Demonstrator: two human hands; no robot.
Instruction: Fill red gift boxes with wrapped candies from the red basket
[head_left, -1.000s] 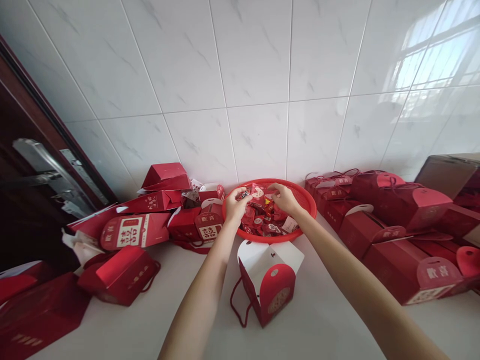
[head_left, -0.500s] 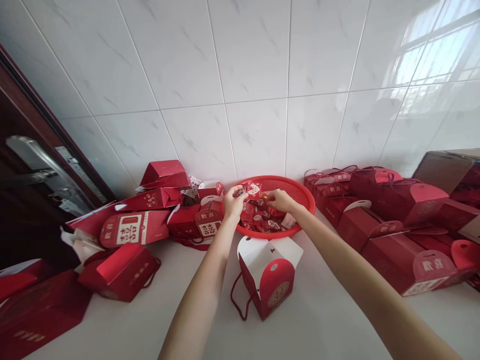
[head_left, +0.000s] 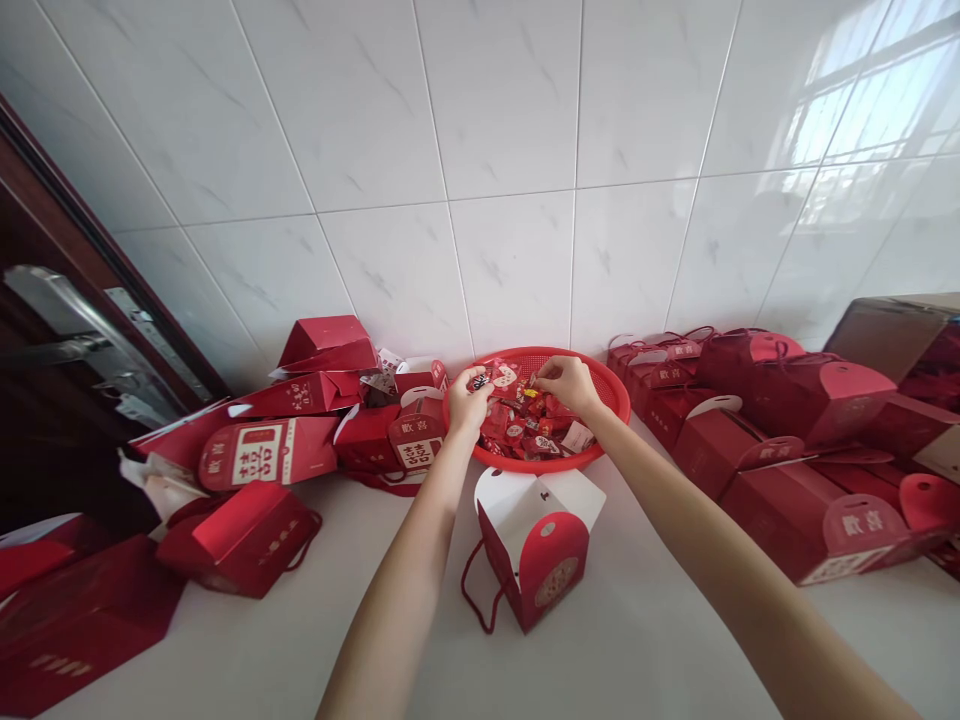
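Observation:
Small wrapped packets [head_left: 525, 425], mostly red, lie in a red plastic basket [head_left: 619, 405] by the wall. Over the basket's left side, my left hand [head_left: 469, 398] is closed on some red and dark packets [head_left: 504, 375]. My right hand [head_left: 567, 384] is above the basket's right part, its fingertips pinched together; what they hold, if anything, is too small to make out. In front of the basket stands an open red box [head_left: 555, 565] with white inner flaps raised and a red cord handle [head_left: 480, 590] hanging at its left.
Red boxes [head_left: 240, 535] are heaped on the left, near a dark door with a metal handle [head_left: 82, 320]. More red boxes [head_left: 817, 520] crowd the right, with a cardboard carton [head_left: 885, 335] behind. A tiled wall [head_left: 510, 270] rises behind the basket.
My right hand has risen a little from the packets, up and slightly to the right. My left hand stays nearly in place, still holding packets.

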